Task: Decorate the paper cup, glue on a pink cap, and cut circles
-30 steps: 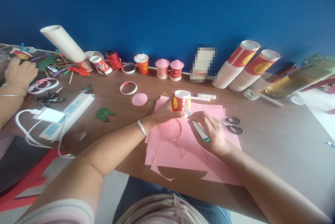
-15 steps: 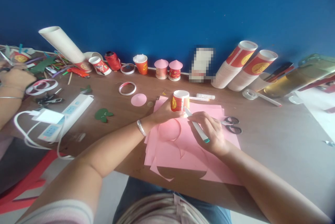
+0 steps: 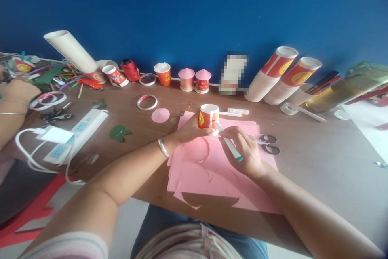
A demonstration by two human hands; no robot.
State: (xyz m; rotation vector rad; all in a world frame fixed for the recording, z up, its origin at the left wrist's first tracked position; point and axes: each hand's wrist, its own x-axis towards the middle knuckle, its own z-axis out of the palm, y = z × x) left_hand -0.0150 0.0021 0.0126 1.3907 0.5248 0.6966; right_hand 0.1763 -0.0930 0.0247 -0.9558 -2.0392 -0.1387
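Observation:
In the head view, my left hand (image 3: 190,129) is wrapped around a short red-and-gold paper cup (image 3: 205,118) with a white rim, held just above a pile of pink paper sheets (image 3: 194,180). My right hand (image 3: 246,150) grips a slim white utility knife (image 3: 233,148) with a green end. Its narrow tip meets the side of the cup facing me, beside a white vertical strip. The fine detail of the tip is too small to make out. Round outlines and curved cut edges show in the pink sheets. Black-handled scissors (image 3: 269,144) lie right of my right hand.
Two small cups with pink cone tops (image 3: 203,75) stand by the blue wall. Cup stacks (image 3: 260,83) lean at right, near clear tape (image 3: 289,108). Left are a power strip (image 3: 81,133), cut cup rings (image 3: 147,102) and another person's hand (image 3: 20,91).
The knife's tip has shifted slightly to the right and up along the cup's side. My left hand keeps the cup nearly in place.

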